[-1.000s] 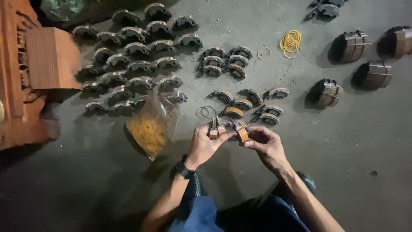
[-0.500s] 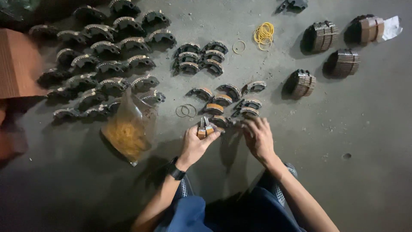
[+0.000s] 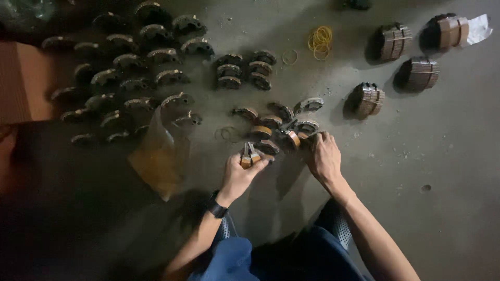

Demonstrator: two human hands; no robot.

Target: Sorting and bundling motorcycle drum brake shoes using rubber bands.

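Right hand [image 3: 324,156] now reaching the floor pile [image 3: 284,122], left hand [image 3: 240,174] fingers gripping upright brake shoes [image 3: 250,154]

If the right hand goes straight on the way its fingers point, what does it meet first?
Probably the curved brake shoes lying loose on the floor: the right hand points up-left and already reaches them, though contact is unclear.

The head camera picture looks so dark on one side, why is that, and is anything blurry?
In the head view, light falls on the right and top of the floor, while the lower left sinks into shadow. The curved metal pieces there look dim. The left hand and right hand are lit and fairly sharp, with slight softness throughout.
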